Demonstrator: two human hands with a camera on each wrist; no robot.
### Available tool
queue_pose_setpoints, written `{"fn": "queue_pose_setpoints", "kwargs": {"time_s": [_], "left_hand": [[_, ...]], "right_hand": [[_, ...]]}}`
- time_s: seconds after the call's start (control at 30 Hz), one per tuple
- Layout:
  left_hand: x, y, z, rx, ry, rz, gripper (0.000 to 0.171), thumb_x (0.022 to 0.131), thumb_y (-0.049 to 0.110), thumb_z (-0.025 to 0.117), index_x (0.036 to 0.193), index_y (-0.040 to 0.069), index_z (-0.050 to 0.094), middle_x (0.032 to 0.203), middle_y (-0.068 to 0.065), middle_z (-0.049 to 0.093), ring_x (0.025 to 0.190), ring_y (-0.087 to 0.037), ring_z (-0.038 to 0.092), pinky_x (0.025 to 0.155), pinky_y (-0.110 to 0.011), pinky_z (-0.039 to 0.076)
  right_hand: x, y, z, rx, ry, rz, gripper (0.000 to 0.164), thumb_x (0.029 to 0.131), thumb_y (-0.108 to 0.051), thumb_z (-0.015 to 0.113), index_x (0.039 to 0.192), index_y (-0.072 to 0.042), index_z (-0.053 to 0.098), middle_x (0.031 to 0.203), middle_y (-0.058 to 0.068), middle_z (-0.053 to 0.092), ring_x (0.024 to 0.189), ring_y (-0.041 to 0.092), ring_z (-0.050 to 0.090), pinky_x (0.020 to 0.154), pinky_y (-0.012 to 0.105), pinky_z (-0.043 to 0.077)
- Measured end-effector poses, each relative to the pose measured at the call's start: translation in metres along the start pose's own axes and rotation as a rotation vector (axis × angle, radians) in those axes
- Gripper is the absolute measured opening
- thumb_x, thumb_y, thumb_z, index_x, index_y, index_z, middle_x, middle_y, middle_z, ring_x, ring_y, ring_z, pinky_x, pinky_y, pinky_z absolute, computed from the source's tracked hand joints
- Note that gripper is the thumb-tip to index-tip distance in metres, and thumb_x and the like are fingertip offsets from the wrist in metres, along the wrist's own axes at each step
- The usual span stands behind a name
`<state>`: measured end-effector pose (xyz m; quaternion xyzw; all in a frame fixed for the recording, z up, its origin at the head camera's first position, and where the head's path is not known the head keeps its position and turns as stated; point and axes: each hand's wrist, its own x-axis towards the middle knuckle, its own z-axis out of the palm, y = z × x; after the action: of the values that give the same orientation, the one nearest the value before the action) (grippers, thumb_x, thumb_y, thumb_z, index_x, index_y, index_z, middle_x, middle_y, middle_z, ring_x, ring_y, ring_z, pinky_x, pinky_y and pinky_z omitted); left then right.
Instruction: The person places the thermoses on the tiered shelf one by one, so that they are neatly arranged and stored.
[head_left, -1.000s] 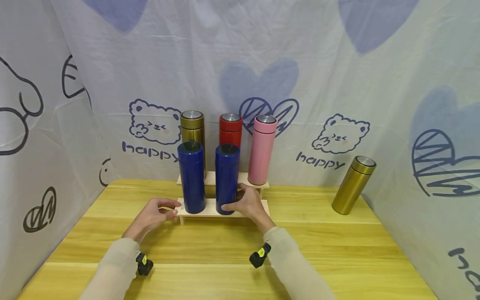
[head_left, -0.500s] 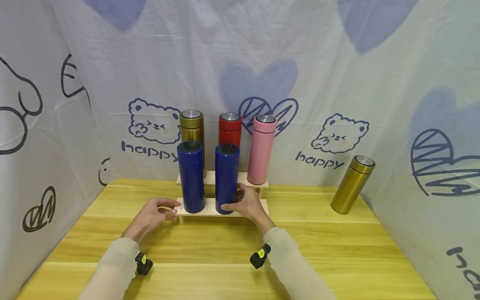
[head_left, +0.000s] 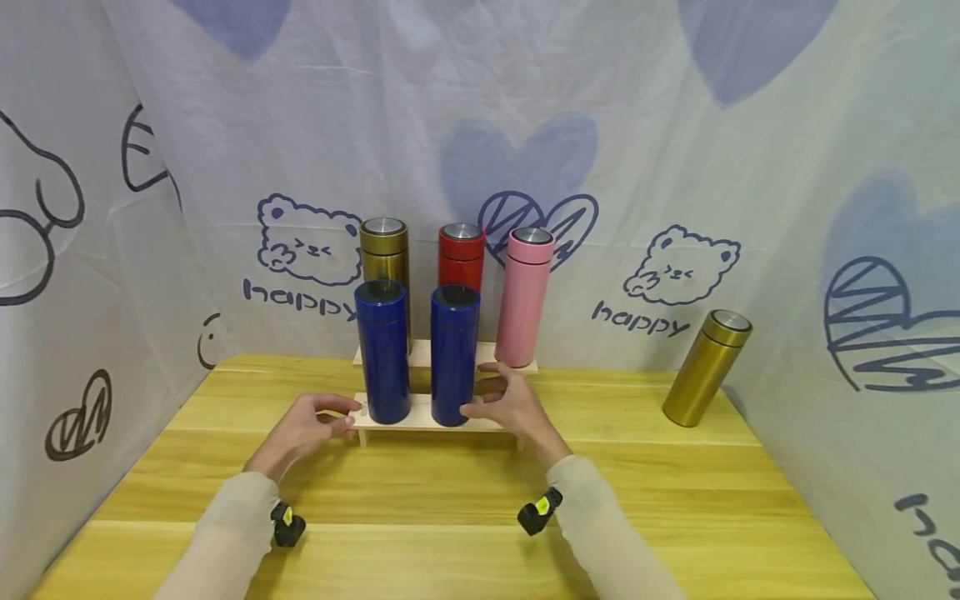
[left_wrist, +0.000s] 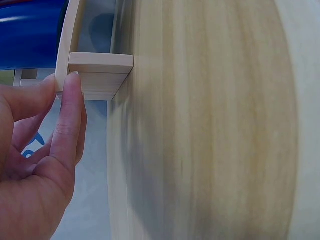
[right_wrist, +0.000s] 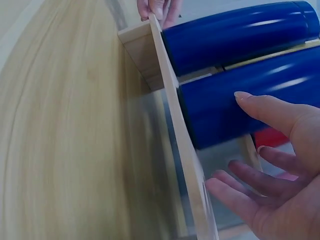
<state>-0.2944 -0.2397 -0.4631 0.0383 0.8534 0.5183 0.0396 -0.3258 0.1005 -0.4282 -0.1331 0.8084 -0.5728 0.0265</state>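
Note:
Two blue thermos bottles, the left one [head_left: 384, 358] and the right one [head_left: 453, 362], stand upright on the lower board of a two-tier wooden rack [head_left: 420, 411]. My left hand [head_left: 302, 429] pinches the left end of that board between thumb and fingers, plain in the left wrist view. Beside the right blue bottle is my right hand [head_left: 517, 407], its fingers spread and loose. In the right wrist view its thumb [right_wrist: 270, 111] overlaps the bottle, while the other fingers lie away from it, near the board's edge.
On the upper tier stand a gold bottle [head_left: 385, 242], a red bottle [head_left: 461, 250] and a pink bottle [head_left: 523, 304]. Another gold bottle [head_left: 707, 368] stands on the wooden table [head_left: 420, 533] at the right. A printed cloth [head_left: 405, 125] hangs behind.
My right hand has loosened from the right blue bottle and shifted slightly to the right. The bottle stays in place, and my left hand keeps its pinch on the rack.

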Motion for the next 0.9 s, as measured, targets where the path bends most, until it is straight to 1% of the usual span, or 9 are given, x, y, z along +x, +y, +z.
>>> {"fn": "queue_pose_setpoints", "kwargs": {"time_s": [0.2, 0.37, 0.5, 0.63, 0.73, 0.8, 0.9], "left_hand": [[-0.001, -0.001, -0.001, -0.003, 0.001, 0.001, 0.032, 0.097, 0.0, 0.066, 0.128, -0.006, 0.067, 0.127, -0.028, 0.066, 0.09, -0.019, 0.074, 0.08, -0.032, 0.06], [-0.001, 0.0, -0.001, -0.009, -0.001, -0.002, 0.033, 0.097, 0.0, 0.066, 0.128, -0.007, 0.067, 0.127, -0.028, 0.066, 0.09, -0.018, 0.074, 0.081, -0.032, 0.06], [-0.001, -0.001, 0.0, -0.016, -0.004, 0.011, 0.035, 0.096, -0.001, 0.066, 0.13, -0.008, 0.064, 0.126, -0.03, 0.065, 0.09, -0.019, 0.074, 0.081, -0.033, 0.061], [0.0, 0.0, 0.001, -0.038, -0.01, 0.014, 0.043, 0.095, -0.004, 0.066, 0.137, -0.009, 0.058, 0.128, -0.031, 0.063, 0.092, -0.021, 0.073, 0.083, -0.035, 0.063], [0.002, 0.0, 0.001, -0.04, -0.011, -0.002, 0.052, 0.095, -0.004, 0.066, 0.145, -0.007, 0.051, 0.129, -0.031, 0.061, 0.093, -0.02, 0.073, 0.083, -0.035, 0.063], [0.002, 0.0, 0.001, -0.031, -0.015, -0.007, 0.058, 0.096, -0.003, 0.066, 0.15, -0.006, 0.045, 0.13, -0.031, 0.06, 0.094, -0.02, 0.073, 0.083, -0.034, 0.062], [0.002, 0.001, 0.001, -0.015, -0.012, -0.016, 0.061, 0.096, -0.001, 0.066, 0.152, -0.005, 0.043, 0.131, -0.03, 0.06, 0.095, -0.02, 0.073, 0.082, -0.033, 0.061]], "right_hand": [[-0.005, -0.001, -0.019, -0.052, 0.019, 0.001, 0.072, 0.079, -0.007, 0.088, 0.144, -0.001, 0.055, 0.13, 0.029, 0.066, 0.115, 0.046, 0.068, 0.094, 0.045, 0.06], [-0.009, -0.002, -0.036, -0.069, 0.038, 0.016, 0.069, 0.079, -0.01, 0.088, 0.142, -0.007, 0.058, 0.129, 0.027, 0.067, 0.117, 0.045, 0.067, 0.093, 0.044, 0.06], [-0.013, -0.002, -0.05, -0.081, 0.036, 0.017, 0.067, 0.08, -0.011, 0.087, 0.141, -0.008, 0.059, 0.13, 0.027, 0.066, 0.118, 0.046, 0.066, 0.093, 0.046, 0.061], [-0.017, 0.0, -0.062, -0.112, 0.044, 0.018, 0.066, 0.081, -0.012, 0.087, 0.141, -0.008, 0.059, 0.134, 0.027, 0.065, 0.119, 0.046, 0.067, 0.094, 0.047, 0.06], [-0.02, 0.002, -0.069, -0.144, 0.053, 0.023, 0.068, 0.082, -0.014, 0.087, 0.143, -0.006, 0.057, 0.135, 0.028, 0.064, 0.121, 0.047, 0.065, 0.095, 0.048, 0.06], [-0.021, 0.003, -0.074, -0.162, 0.056, 0.028, 0.07, 0.082, -0.016, 0.087, 0.144, -0.005, 0.055, 0.136, 0.028, 0.064, 0.122, 0.048, 0.064, 0.095, 0.048, 0.06], [-0.023, 0.006, -0.08, -0.178, 0.06, 0.033, 0.071, 0.083, -0.018, 0.086, 0.146, -0.005, 0.054, 0.137, 0.028, 0.063, 0.123, 0.049, 0.063, 0.096, 0.048, 0.059]]}}
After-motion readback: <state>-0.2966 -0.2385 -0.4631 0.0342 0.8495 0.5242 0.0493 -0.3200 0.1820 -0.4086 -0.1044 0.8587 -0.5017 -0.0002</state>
